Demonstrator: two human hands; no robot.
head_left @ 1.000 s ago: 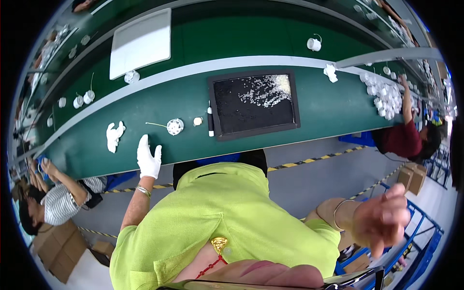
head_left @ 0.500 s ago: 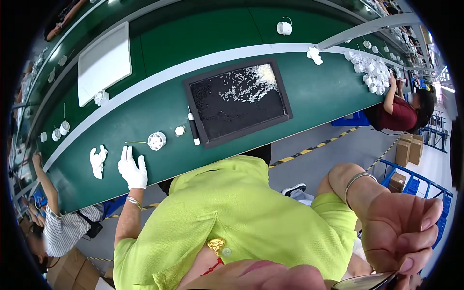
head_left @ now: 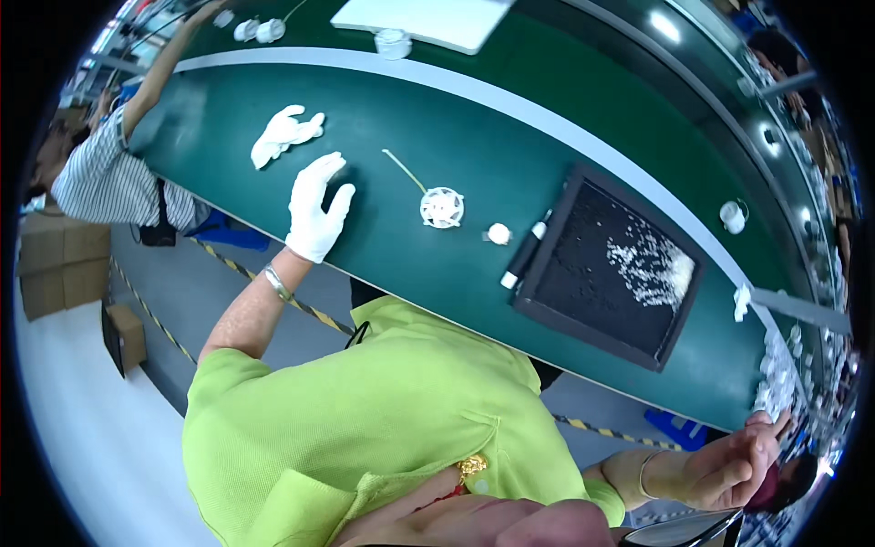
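Observation:
My left hand [head_left: 316,210], in a white glove, is over the near edge of the green worktable with thumb and fingers apart and nothing in it. Beyond it lies a loose white glove [head_left: 285,135]. To its right, a round white ribbed part [head_left: 442,208] with a pale wire or strip rests on the table. Further right are a small round white piece [head_left: 499,234] and a black marker-like stick [head_left: 526,251] with white ends. My bare right hand [head_left: 729,467] is raised at the lower right, fingers loosely bent and partly spread, with nothing visible in it.
A black-framed tray [head_left: 592,319] holds many small white pieces, heaped at its far right. A white board [head_left: 428,20] lies beyond the pale rail. White cup-like parts [head_left: 775,378] crowd the right end. A co-worker's striped sleeve [head_left: 105,178] is at the left.
The view has turned, so the table now slants down to the right. My right hand has moved outward, away from the glasses, and its fingers have loosened. My left hand stays beside the loose glove.

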